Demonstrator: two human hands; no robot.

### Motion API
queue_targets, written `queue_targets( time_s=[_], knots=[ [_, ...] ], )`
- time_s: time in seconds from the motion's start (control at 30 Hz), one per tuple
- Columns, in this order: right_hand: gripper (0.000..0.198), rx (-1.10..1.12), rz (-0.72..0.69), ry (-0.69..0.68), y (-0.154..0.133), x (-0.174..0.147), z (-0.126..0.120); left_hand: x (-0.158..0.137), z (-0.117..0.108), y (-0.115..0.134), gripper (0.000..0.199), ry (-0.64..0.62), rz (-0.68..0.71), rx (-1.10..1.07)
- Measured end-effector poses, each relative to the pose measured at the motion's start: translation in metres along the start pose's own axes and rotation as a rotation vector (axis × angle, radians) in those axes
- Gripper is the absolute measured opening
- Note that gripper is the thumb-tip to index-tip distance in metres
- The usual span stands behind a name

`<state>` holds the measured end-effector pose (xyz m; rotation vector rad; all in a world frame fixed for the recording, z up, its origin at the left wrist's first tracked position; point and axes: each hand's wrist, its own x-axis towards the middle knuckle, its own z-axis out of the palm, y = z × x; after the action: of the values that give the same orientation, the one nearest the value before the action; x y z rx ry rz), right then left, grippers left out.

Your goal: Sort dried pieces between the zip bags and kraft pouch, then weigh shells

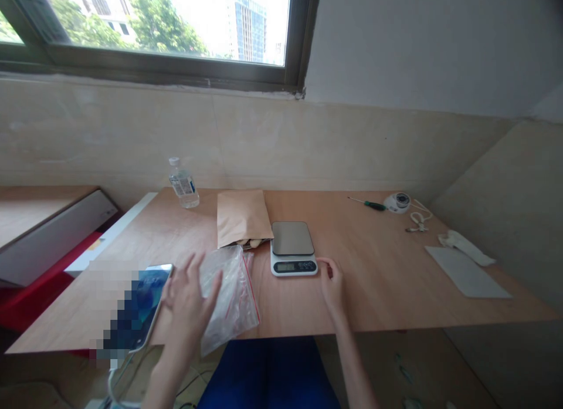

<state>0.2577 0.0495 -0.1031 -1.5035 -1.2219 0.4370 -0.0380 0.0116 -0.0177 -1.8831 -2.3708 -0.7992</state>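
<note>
- We see a clear plastic bag (231, 294) with a red zip strip.
- We see a tan paper envelope (243, 216).
- Our scale (292, 247) is white with a grey steel top.
- We note a green-handled screwdriver (368, 204).
- Our table (373, 268) is light brown wood.

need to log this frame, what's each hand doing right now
Left hand: open, fingers spread, over the clear zip bag, holding nothing.
Right hand: loosely curled on the table beside the scale, holding nothing.

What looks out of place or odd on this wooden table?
The clear plastic zip bag under the left hand hangs over the wooden table's front edge. The brown paper envelope lies askew, something poking from its opening. Nothing spilled.
</note>
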Motion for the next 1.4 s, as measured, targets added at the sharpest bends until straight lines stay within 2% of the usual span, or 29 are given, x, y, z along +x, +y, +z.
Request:
queue_targets(
  time_s=[0.07, 0.13, 0.2, 0.3, 0.4, 0.5, 0.6, 0.7, 0.8, 0.87, 1.0, 1.17, 1.3, 1.4],
  knots=[
    [0.027, -0.008, -0.014, 0.004, -0.003, -0.001, 0.0, -0.009, 0.021, 0.023, 0.049, -0.059, 0.138, -0.026],
    [0.028, -0.023, -0.024, 0.01, -0.004, -0.001, 0.0, -0.015, 0.042, 0.032, 0.048, -0.154, 0.221, -0.012],
    [0.03, -0.052, -0.027, 0.015, -0.005, -0.002, 0.001, -0.018, 0.057, 0.031, 0.05, -0.216, 0.263, 0.023],
    [0.032, -0.104, -0.065, -0.005, -0.005, -0.002, 0.004, -0.02, 0.069, 0.021, 0.048, -0.233, 0.287, 0.058],
    [0.036, -0.152, -0.124, -0.032, -0.005, -0.003, 0.008, -0.02, 0.071, 0.015, 0.045, -0.208, 0.3, 0.052],
    [0.042, -0.181, -0.116, -0.038, -0.002, -0.003, 0.011, -0.017, 0.073, 0.02, 0.04, -0.202, 0.338, -0.009],
    [0.043, -0.164, -0.078, -0.025, 0.001, -0.003, 0.012, -0.008, 0.073, 0.035, 0.035, -0.215, 0.397, -0.116],
    [0.042, -0.157, -0.072, -0.017, 0.002, -0.003, 0.011, 0.009, 0.072, 0.055, 0.038, -0.154, 0.446, -0.183],
    [0.042, -0.145, -0.078, -0.019, 0.003, -0.002, 0.011, 0.03, 0.074, 0.07, 0.042, -0.088, 0.52, -0.14],
    [0.041, -0.127, -0.083, -0.011, 0.004, -0.002, 0.011, 0.044, 0.079, 0.074, 0.043, -0.097, 0.531, -0.078],
    [0.038, -0.098, -0.083, -0.008, 0.006, -0.001, 0.012, 0.065, 0.087, 0.062, 0.042, -0.163, 0.547, -0.005],
    [0.037, -0.09, -0.077, -0.023, 0.007, -0.001, 0.012, 0.077, 0.085, 0.04, 0.039, -0.14, 0.526, -0.011],
    [0.037, -0.065, -0.054, -0.016, 0.01, 0.0, 0.012, 0.074, 0.08, 0.036, 0.033, -0.125, 0.495, -0.034],
    [0.037, -0.044, -0.037, -0.006, 0.012, 0.0, 0.013, 0.059, 0.073, 0.04, 0.032, -0.123, 0.48, -0.051]
  ],
)
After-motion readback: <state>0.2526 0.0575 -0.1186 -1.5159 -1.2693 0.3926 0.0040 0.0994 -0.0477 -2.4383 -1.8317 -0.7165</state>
